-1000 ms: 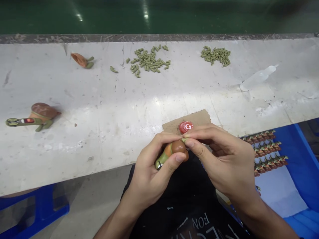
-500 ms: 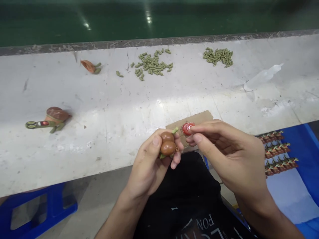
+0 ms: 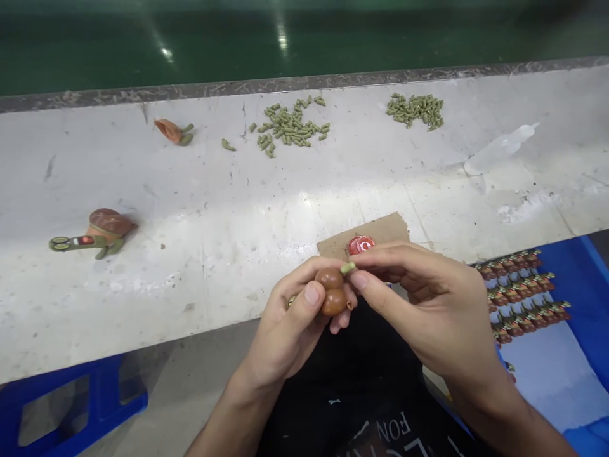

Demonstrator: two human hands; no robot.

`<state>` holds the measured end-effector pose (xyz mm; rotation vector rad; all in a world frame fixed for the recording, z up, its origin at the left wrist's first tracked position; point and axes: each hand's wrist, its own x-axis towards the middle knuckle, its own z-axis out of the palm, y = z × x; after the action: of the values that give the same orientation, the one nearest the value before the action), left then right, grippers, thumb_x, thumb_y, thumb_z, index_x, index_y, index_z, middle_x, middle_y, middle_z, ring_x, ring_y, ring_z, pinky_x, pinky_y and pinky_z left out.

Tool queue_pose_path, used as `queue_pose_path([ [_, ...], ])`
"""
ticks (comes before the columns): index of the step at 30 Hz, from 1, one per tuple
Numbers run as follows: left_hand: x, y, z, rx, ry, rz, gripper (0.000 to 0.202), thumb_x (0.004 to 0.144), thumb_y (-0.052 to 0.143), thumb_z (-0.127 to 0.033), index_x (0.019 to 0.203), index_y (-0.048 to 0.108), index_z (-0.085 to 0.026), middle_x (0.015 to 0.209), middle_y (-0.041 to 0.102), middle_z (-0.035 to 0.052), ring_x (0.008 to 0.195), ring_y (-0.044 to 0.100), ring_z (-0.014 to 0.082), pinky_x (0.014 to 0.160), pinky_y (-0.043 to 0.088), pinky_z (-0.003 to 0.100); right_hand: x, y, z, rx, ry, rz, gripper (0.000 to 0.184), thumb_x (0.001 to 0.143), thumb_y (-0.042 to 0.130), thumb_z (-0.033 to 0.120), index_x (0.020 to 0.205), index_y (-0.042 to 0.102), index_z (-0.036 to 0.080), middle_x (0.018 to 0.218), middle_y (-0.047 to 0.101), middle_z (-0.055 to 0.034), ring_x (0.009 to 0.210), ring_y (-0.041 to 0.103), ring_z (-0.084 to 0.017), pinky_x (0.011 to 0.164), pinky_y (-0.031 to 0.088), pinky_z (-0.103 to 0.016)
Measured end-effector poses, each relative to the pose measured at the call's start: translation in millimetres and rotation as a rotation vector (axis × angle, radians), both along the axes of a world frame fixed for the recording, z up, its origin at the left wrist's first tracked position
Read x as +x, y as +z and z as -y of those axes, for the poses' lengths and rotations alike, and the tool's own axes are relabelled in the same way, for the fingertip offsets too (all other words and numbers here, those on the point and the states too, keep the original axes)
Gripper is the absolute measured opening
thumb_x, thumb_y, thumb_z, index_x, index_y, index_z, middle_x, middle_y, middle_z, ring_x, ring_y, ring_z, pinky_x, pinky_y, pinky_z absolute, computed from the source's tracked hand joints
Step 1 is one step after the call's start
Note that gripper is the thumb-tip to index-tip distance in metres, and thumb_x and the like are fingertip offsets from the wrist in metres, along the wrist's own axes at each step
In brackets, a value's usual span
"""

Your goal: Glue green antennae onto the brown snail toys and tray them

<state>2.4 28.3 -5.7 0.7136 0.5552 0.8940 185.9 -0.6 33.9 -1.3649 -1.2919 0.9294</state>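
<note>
Hand, left (image 3: 280, 324), bare, closed around a glossy brown two-lobed snail shell (image 3: 332, 291), its thumb lying across the shell's near lobe and its fingers curled underneath; the shell is held above the person's black T-shirt (image 3: 361, 412), just off the bench edge. Hand, right (image 3: 428, 311), bare, pinching a small green pellet (image 3: 347, 268) between thumb tip and forefinger tip, the pellet touching or just beside the shell's upper lobe.

Torn brown cardboard scrap (image 3: 380, 231), flat on the bench, just beyond the hands. Round red cap with a white mark (image 3: 360, 245), resting on the cardboard. White scuffed workbench (image 3: 143, 298), bearing the remaining items. Two loose heaps of olive-green pellets (image 3: 290, 127) at the far side, one single olive-green pellet (image 3: 228, 145) lying to their left. Orange-brown shell piece with green stubs (image 3: 174, 131), lying on its side. Assembled brown snail toy with green body and goggle-like eyes (image 3: 98, 235), lying at left. Translucent plastic squeeze bottle (image 3: 499, 149), on its side at right. Rows of small brown-and-green figures (image 3: 516, 292) in a blue crate (image 3: 575, 285), below the bench at right. Blue plastic stool (image 3: 80, 406), on the floor at left.
</note>
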Motion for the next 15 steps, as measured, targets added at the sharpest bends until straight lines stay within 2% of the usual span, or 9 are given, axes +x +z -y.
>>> queue_pose_path([
  [3, -3, -3.4, 3, 0.058, 0.011, -0.053, 0.034, 0.112, 0.081, -0.055, 0.119, 0.090, -0.023, 0.089, 0.077, 0.0061, 0.070, 0.065, 0.0156, 0.062, 0.056, 0.026, 2, 1.9, -3, 0.008, 0.013, 0.021, 0.025, 0.102, 0.088, 0.012, 0.109, 0.095, 0.035, 0.103, 0.091, 0.0030, 0.098, 0.087, -0.018, 0.090, 0.073, -0.030],
  [6, -8, -5.2, 7, 0.146, 0.033, -0.148, 0.027, 0.111, 0.085, -0.049, 0.122, 0.090, -0.025, 0.095, 0.081, 0.0072, 0.078, 0.072, 0.0183, 0.070, 0.062, 0.028, 9, 9.7, -8, -0.074, 0.102, -0.063, 0.027, 0.100, 0.087, 0.008, 0.102, 0.096, 0.033, 0.095, 0.090, 0.0029, 0.086, 0.085, -0.016, 0.078, 0.071, -0.026],
  [8, -13, -2.9, 9, 0.208, 0.016, -0.161, 0.025, 0.108, 0.088, -0.046, 0.124, 0.091, -0.027, 0.095, 0.083, 0.0075, 0.079, 0.076, 0.0197, 0.071, 0.065, 0.029, 16, 17.4, -12, -0.199, 0.210, -0.186, 0.019, 0.099, 0.090, 0.012, 0.098, 0.096, 0.030, 0.087, 0.087, 0.0020, 0.071, 0.081, -0.014, 0.063, 0.066, -0.022],
  [10, -16, 2.1, 9, 0.261, -0.028, -0.131, 0.027, 0.106, 0.091, -0.046, 0.127, 0.092, -0.029, 0.092, 0.083, 0.0069, 0.074, 0.078, 0.0196, 0.066, 0.065, 0.028, 22, 25.1, -15, -0.323, 0.285, -0.275, 0.009, 0.098, 0.094, 0.019, 0.093, 0.095, 0.026, 0.084, 0.086, 0.0003, 0.062, 0.077, -0.012, 0.055, 0.062, -0.020],
  [12, -19, 7.7, 9, 0.286, -0.063, -0.135, 0.030, 0.106, 0.091, -0.048, 0.132, 0.092, -0.032, 0.090, 0.083, 0.0059, 0.072, 0.078, 0.0189, 0.065, 0.066, 0.027, 27, 30.8, -16, -0.393, 0.300, -0.313, 0.009, 0.098, 0.097, 0.024, 0.089, 0.093, 0.024, 0.084, 0.085, -0.0012, 0.060, 0.075, -0.012, 0.055, 0.061, -0.020],
  [15, -22, 12.5, 8, 0.322, -0.084, -0.197, 0.029, 0.106, 0.090, -0.049, 0.131, 0.094, -0.034, 0.089, 0.083, 0.0067, 0.073, 0.078, 0.0195, 0.065, 0.065, 0.027, 36, 31.4, -17, -0.373, 0.291, -0.369, 0.012, 0.099, 0.097, 0.028, 0.091, 0.091, 0.022, 0.074, 0.080, 0.0001, 0.058, 0.073, -0.013, 0.056, 0.062, -0.022],
])
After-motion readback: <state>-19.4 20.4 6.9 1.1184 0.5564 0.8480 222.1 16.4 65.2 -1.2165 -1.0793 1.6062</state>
